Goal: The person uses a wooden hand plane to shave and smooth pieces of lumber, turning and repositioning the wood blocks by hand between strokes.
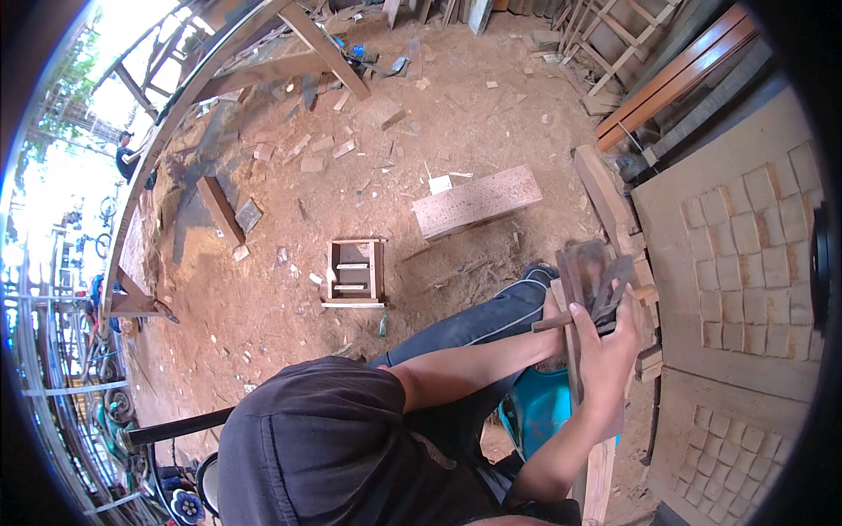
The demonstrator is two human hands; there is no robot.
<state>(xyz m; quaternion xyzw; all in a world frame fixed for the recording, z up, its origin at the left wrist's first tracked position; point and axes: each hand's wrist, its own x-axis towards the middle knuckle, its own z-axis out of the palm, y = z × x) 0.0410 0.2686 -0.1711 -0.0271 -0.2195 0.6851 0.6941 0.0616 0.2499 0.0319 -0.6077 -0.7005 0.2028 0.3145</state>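
Observation:
My right hand (pixel 603 337) grips a dark wooden hand plane (pixel 589 276) with a crossbar handle, its thumb and fingers curled around the tool. My left hand (pixel 553 329) is beside it on the left, partly hidden behind the plane and handle, so what its fingers grip is unclear. The plane is over a pale length of timber (pixel 597 491) running along my right side. A teal plastic object (pixel 533 408) shows under my arms, beside my dark-trousered leg.
A reddish board (pixel 476 201) and a small wooden frame (pixel 377 272) lie on the dusty floor among scattered offcuts. Large panels (pixel 667 228) lean at the right. A curved timber structure (pixel 228 83) stands at upper left, with another person (pixel 132 162) beyond it.

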